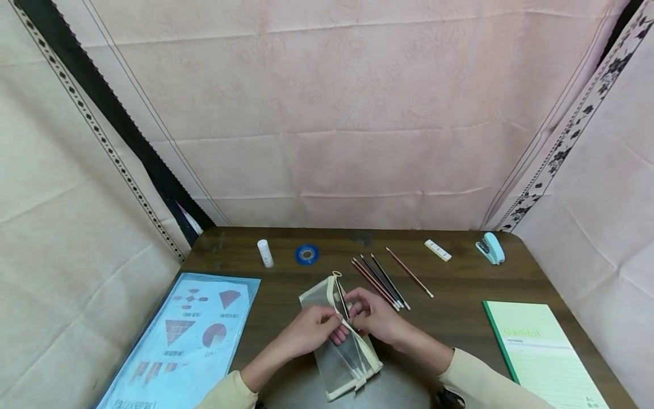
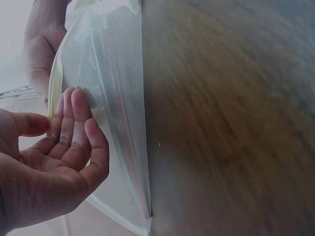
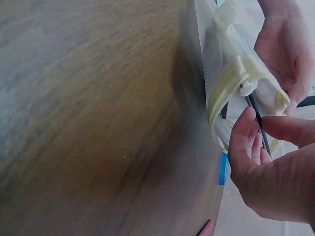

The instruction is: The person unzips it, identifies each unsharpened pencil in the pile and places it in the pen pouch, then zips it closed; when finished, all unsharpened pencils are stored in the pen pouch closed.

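A mesh zip pouch (image 1: 327, 368) with cream edging lies tilted at the front middle of the table, its mouth spread apart. My left hand (image 1: 310, 330) pinches one edge of that mouth between thumb and fingers. Between the thumb and fingers of my right hand (image 1: 380, 319) is a dark pencil (image 3: 257, 115), slanting into the opening. Through the mesh in the left wrist view, a reddish pencil (image 2: 130, 147) shows inside, along the lower side. Just beyond the right hand, several pencils (image 1: 375, 278) lie in a loose bunch.
Along the back stand or lie a glue stick (image 1: 265, 253), blue tape roll (image 1: 307, 254), white eraser (image 1: 437, 250) and light blue stapler (image 1: 491, 249). One pencil (image 1: 409, 271) lies apart. A blue printed folder (image 1: 189, 341) is at left, a green notepad (image 1: 541, 346) at right.
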`<state>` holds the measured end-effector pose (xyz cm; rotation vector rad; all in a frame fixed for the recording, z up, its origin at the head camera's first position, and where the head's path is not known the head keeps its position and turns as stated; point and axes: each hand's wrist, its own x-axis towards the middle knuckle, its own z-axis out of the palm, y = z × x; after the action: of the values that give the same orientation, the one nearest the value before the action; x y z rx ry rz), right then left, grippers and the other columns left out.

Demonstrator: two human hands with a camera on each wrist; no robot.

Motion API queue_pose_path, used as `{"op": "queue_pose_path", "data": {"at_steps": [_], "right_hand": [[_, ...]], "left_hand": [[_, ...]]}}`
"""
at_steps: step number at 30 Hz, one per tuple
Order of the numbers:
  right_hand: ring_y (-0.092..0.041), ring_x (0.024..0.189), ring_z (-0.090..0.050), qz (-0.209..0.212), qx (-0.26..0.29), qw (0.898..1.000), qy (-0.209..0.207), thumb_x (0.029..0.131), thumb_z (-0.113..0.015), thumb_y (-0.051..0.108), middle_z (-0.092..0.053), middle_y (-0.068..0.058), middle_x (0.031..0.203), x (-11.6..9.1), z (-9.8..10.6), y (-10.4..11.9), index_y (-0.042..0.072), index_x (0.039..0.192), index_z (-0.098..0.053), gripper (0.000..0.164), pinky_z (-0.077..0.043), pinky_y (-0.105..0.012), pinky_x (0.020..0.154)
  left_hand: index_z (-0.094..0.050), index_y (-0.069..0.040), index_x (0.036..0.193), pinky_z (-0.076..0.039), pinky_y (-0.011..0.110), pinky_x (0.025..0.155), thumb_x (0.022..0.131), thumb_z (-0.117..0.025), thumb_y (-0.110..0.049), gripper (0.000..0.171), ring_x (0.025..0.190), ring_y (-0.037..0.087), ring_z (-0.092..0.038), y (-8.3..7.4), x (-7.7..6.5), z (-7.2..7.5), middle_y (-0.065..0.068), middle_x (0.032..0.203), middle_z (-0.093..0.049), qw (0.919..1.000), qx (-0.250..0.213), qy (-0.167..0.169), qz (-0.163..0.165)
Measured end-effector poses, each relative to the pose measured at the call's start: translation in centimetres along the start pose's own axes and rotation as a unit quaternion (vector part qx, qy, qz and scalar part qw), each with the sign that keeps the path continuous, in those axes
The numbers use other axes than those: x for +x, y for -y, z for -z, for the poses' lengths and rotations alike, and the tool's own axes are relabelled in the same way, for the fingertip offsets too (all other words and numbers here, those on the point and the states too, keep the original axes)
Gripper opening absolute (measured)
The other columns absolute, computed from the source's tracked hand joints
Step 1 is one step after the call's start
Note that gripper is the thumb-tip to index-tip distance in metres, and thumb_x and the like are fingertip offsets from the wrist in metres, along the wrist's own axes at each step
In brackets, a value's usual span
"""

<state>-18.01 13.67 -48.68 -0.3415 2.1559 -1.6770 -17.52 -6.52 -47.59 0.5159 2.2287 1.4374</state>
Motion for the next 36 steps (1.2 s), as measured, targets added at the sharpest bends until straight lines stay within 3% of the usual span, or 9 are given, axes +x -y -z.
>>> {"op": "queue_pose_path", "data": {"at_steps": [11,18,22,30,36], "right_hand": [[-0.019,0.074,-0.059,-0.002,-0.026,1.0,-0.013,0.086,-0.06,0.0,-0.062,-0.013,0.093,0.0,-0.3,0.2,0.008,0.124,-0.052,0.039,-0.056,-0.042,0.063],[-0.024,0.07,-0.064,0.012,-0.091,0.992,-0.087,0.089,-0.062,0.009,-0.066,-0.012,0.086,0.6,0.5,0.9,0.008,0.113,-0.058,0.024,-0.057,-0.037,0.062],[-0.026,0.073,-0.064,0.016,-0.092,0.988,-0.119,0.09,-0.064,0.015,-0.066,-0.008,0.086,1.8,1.5,1.5,0.01,0.112,-0.061,0.022,-0.056,-0.035,0.064],[-0.037,0.086,-0.064,0.023,-0.085,0.989,-0.12,0.092,-0.063,0.017,-0.067,-0.013,0.097,4.5,3.0,1.8,0.01,0.114,-0.062,0.022,-0.057,-0.041,0.07],[-0.031,0.085,-0.066,-0.003,-0.092,0.989,-0.113,0.093,-0.061,0.017,-0.069,-0.011,0.1,6.1,3.2,1.4,0.012,0.115,-0.063,0.023,-0.058,-0.043,0.073]], "left_hand": [[-0.071,-0.009,0.086,-0.059,0.038,0.07,0.1,-0.049,-0.022,0.03,0.072,0.022,-0.071,0.1,0.0,-0.1,0.006,0.079,-0.074,1.0,-0.002,0.005,-0.003],[-0.072,-0.011,0.087,-0.059,0.038,0.07,0.1,-0.049,-0.022,0.029,0.072,0.02,-0.071,0.2,0.1,-0.1,0.004,0.08,-0.074,1.0,-0.005,0.006,0.003],[-0.072,-0.011,0.086,-0.058,0.037,0.07,0.1,-0.049,-0.022,0.03,0.072,0.02,-0.071,0.1,0.1,-0.1,0.003,0.08,-0.075,1.0,0.002,0.006,0.002],[-0.072,-0.011,0.085,-0.058,0.034,0.071,0.1,-0.048,-0.024,0.031,0.072,0.022,-0.071,-0.2,-0.1,-0.3,0.004,0.079,-0.074,0.9999,0.011,0.011,-0.005],[-0.072,-0.013,0.085,-0.057,0.036,0.073,0.101,-0.048,-0.026,0.031,0.073,0.019,-0.071,-0.3,0.0,-0.3,0.002,0.079,-0.074,0.9998,0.016,0.012,0.005]]}}
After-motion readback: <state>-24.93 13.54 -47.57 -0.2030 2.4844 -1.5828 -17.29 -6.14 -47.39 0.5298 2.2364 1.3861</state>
